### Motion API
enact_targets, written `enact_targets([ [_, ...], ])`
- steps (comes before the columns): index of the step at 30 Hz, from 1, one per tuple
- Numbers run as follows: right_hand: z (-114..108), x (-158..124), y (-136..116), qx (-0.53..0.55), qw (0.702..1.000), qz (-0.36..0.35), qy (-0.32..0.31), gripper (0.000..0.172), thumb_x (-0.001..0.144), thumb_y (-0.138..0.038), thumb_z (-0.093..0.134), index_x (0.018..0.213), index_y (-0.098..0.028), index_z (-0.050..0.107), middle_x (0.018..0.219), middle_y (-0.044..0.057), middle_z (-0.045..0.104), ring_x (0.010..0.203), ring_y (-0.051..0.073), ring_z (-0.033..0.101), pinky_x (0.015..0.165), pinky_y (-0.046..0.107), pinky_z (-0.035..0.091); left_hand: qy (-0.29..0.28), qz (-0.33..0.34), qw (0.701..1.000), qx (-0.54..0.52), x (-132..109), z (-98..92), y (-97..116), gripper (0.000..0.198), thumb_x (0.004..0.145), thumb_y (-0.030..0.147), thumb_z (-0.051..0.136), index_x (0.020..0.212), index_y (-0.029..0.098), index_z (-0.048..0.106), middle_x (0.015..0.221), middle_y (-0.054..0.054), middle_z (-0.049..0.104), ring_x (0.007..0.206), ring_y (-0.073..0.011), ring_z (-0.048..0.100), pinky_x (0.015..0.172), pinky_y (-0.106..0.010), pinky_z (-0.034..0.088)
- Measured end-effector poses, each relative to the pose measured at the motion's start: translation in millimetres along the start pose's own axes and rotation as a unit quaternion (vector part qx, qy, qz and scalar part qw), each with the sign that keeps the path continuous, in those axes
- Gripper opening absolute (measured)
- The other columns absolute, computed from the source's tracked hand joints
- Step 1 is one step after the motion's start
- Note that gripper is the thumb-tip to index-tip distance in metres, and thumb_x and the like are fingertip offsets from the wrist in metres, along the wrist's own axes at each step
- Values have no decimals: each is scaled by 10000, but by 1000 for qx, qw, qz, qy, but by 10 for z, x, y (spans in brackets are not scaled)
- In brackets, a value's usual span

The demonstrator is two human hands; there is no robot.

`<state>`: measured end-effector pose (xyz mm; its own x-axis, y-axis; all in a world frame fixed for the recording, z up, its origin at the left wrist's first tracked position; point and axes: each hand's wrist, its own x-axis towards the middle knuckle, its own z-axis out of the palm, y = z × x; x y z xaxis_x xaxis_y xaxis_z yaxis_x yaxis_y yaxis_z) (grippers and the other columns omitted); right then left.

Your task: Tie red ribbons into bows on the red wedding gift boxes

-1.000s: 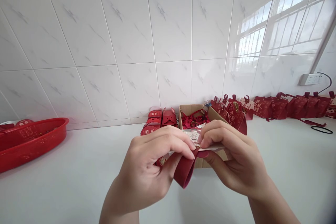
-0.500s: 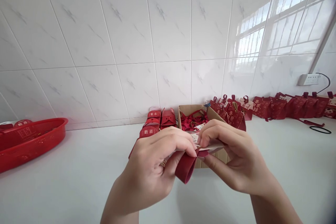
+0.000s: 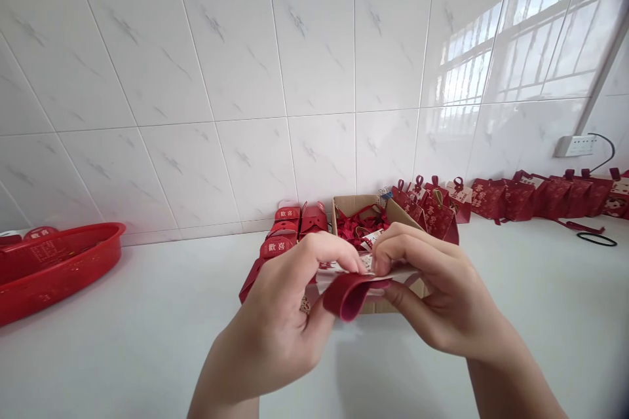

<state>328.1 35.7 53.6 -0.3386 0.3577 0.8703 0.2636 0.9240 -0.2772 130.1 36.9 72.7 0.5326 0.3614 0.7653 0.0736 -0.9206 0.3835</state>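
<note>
Between my two hands is a small paper gift box, pale with red print (image 3: 401,275), much of it hidden by my fingers. A dark red ribbon loop (image 3: 341,294) sticks out from its top edge toward me. My left hand (image 3: 287,314) is closed around the box's left side, index finger bent over the top beside the loop and thumb under the loop. With thumb below and bent fingers above, my right hand (image 3: 437,291) pinches the top edge just right of the loop. Behind them stands an open cardboard box (image 3: 405,219) holding red ribbons (image 3: 354,226).
Red folded boxes (image 3: 276,247) stand left of the cardboard box. Finished-looking red gift boxes with loops (image 3: 518,201) line the tiled wall at right, near a black ring (image 3: 597,239) and a socket (image 3: 576,146). A red plastic basin (image 3: 105,252) sits at left.
The ribbon loop has risen and tipped from hanging down to pointing more toward me. My left index finger has lifted off the loop's base. The right hand keeps its pinch.
</note>
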Motion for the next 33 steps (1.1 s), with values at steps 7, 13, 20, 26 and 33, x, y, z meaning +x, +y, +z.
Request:
enact_targets([
  [7,21,6,5,-12,1000,-7,5,237,755,18,530,874,-185,498,811,23,546,736,124,520,600,241,461,-4,-14,1000,23,-5,-5,17,495,811,-34,486,1221,240,451,1125,-60,650,1030,-154,647,799,-205,594],
  [13,45,-3,24,-28,999,-19,22,250,753,5,504,893,-201,499,806,33,549,717,148,530,569,267,464,17,-5,998,62,-7,-10,5,475,806,-24,510,1220,207,472,1096,-72,686,957,-152,683,742,-183,602],
  [20,74,1,4,-36,998,-33,29,231,776,-7,508,905,-199,500,803,40,538,715,151,528,566,279,463,14,13,998,55,7,-36,21,523,737,-52,510,1197,194,468,1009,-43,681,907,-131,674,738,-176,584],
  [26,133,21,-11,-35,995,-70,56,233,773,18,525,890,-182,499,781,37,519,697,138,510,547,269,453,50,43,994,92,-21,-43,48,554,704,-65,519,1204,173,500,914,-12,679,840,-102,655,702,-137,552],
  [33,169,38,-16,-36,991,-100,87,287,731,43,542,922,-169,525,803,48,536,731,157,544,567,286,474,80,81,988,106,-29,-43,11,464,730,-65,551,1110,202,568,949,-29,680,828,-139,655,747,-235,554],
])
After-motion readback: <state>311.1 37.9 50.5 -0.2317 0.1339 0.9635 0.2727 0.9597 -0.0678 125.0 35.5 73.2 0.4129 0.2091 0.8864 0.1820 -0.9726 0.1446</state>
